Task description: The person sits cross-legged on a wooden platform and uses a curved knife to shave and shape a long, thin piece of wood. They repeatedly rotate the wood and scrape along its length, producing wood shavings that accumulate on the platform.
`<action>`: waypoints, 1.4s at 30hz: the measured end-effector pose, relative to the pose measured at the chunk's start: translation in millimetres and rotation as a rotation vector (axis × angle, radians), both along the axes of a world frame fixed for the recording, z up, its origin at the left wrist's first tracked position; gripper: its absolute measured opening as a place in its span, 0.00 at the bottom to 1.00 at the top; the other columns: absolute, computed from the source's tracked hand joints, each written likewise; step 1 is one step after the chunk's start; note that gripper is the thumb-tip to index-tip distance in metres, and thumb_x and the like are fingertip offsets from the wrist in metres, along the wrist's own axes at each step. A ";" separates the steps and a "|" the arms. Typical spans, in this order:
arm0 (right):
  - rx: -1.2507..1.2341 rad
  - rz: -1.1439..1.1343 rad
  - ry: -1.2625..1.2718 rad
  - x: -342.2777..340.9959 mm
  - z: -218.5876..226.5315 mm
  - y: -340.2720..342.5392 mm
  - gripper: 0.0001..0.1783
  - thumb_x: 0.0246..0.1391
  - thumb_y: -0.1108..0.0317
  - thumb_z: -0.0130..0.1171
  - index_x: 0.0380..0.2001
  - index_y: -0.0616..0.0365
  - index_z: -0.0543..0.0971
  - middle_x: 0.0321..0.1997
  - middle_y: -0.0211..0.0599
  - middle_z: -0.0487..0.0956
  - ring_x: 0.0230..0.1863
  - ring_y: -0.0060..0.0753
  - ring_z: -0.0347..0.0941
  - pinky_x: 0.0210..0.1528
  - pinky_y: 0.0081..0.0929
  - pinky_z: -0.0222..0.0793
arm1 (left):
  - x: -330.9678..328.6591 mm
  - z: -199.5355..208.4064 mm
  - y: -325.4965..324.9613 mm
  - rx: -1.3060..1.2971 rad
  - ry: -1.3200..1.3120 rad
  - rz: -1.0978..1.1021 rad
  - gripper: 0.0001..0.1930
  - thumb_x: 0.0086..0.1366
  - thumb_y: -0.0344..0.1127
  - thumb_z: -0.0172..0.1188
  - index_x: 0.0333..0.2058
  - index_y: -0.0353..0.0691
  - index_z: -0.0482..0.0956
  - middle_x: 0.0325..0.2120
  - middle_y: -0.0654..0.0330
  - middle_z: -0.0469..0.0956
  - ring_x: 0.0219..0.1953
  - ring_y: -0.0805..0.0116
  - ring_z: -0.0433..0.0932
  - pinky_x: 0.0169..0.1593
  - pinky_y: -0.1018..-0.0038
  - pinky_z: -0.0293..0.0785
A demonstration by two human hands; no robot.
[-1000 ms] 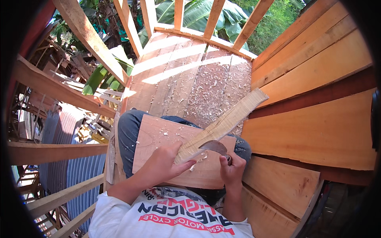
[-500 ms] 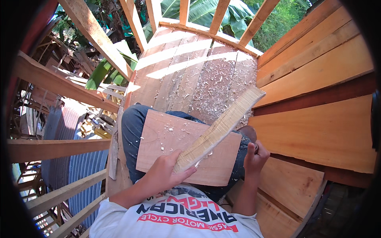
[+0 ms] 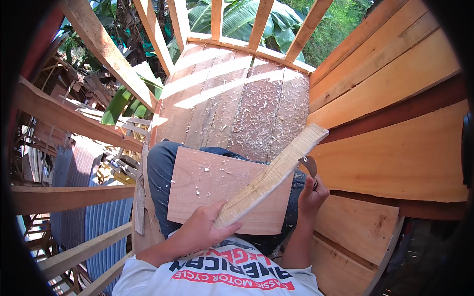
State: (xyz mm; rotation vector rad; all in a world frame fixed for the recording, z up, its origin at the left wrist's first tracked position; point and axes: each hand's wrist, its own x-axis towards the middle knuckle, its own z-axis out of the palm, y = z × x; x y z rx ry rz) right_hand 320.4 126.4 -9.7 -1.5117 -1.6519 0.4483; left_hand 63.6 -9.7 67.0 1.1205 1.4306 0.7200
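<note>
My left hand [image 3: 203,225] is closed round the near end of a pale, slightly curved strip of wood [image 3: 269,175]. The strip slants away to the right, above a flat wooden board [image 3: 197,185] that lies across my lap. In my right hand [image 3: 313,195] is a knife, its handle mostly hidden by the fingers. The broad, dark, curved blade [image 3: 310,166] is at the right edge of the strip, toward its far end. A small pale curl of wood shows by the blade. I cannot tell how deeply it bites.
Wood shavings [image 3: 259,111] litter the plank floor ahead. Wide boards [image 3: 385,153] form a wall close on my right, with a low wooden ledge [image 3: 350,229] below. Slatted railings [image 3: 74,192] stand at the left and far side, with corrugated sheets [image 3: 108,212] beyond.
The knife blade has come up to the strip's edge, and my right hand has shifted slightly left. My left hand keeps its hold. The whole view has shifted a little.
</note>
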 end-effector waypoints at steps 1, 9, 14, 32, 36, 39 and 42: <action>0.010 -0.030 0.028 9.8 2.9 4.7 0.35 0.55 0.41 0.59 0.14 0.60 0.61 0.10 0.39 0.58 0.12 0.39 0.54 0.17 0.33 0.50 | -0.2 -3.9 -4.5 -0.022 -0.047 -0.012 0.25 0.58 0.41 0.66 0.47 0.28 0.74 0.30 0.44 0.80 0.32 0.60 0.82 0.38 0.68 0.75; -0.068 0.353 0.047 -37.3 16.8 -46.9 0.33 0.52 0.41 0.61 0.14 0.61 0.69 0.10 0.39 0.60 0.12 0.37 0.59 0.17 0.30 0.54 | -7.3 -14.7 -3.8 -0.016 -0.173 0.058 0.24 0.59 0.40 0.66 0.48 0.29 0.74 0.29 0.48 0.80 0.32 0.66 0.80 0.37 0.70 0.75; -0.033 0.366 -0.109 -41.2 23.9 -47.3 0.30 0.46 0.42 0.67 0.15 0.59 0.72 0.10 0.38 0.64 0.11 0.39 0.63 0.16 0.30 0.56 | -10.8 2.2 -2.4 0.042 0.198 0.082 0.23 0.54 0.38 0.70 0.43 0.29 0.75 0.28 0.46 0.81 0.32 0.60 0.83 0.35 0.69 0.75; 0.061 0.334 -0.249 -37.2 52.7 -35.3 0.31 0.52 0.42 0.62 0.15 0.60 0.68 0.11 0.40 0.62 0.12 0.39 0.59 0.17 0.31 0.55 | -34.2 11.7 -21.6 0.199 0.544 -0.034 0.21 0.53 0.43 0.70 0.33 0.33 0.72 0.20 0.45 0.78 0.25 0.47 0.81 0.27 0.63 0.77; -0.128 0.044 -0.204 -16.8 51.2 -11.4 0.30 0.50 0.42 0.64 0.14 0.58 0.70 0.11 0.39 0.64 0.12 0.41 0.65 0.17 0.32 0.58 | -34.8 9.9 -22.0 0.205 0.523 -0.020 0.20 0.54 0.43 0.69 0.33 0.33 0.73 0.18 0.46 0.77 0.23 0.48 0.80 0.27 0.62 0.76; -0.040 0.292 -0.265 -33.2 57.2 -34.1 0.28 0.50 0.45 0.64 0.15 0.60 0.72 0.11 0.41 0.66 0.13 0.44 0.64 0.17 0.31 0.58 | -32.8 7.0 -19.9 0.233 0.529 -0.004 0.20 0.54 0.44 0.69 0.33 0.33 0.73 0.18 0.46 0.77 0.22 0.49 0.80 0.27 0.62 0.76; -0.048 0.298 -0.252 -40.4 53.9 -33.2 0.27 0.49 0.47 0.66 0.16 0.59 0.73 0.11 0.41 0.65 0.12 0.43 0.64 0.17 0.32 0.57 | -34.9 10.0 -18.5 0.222 0.560 0.004 0.20 0.54 0.44 0.70 0.33 0.33 0.72 0.18 0.47 0.77 0.22 0.48 0.80 0.26 0.63 0.76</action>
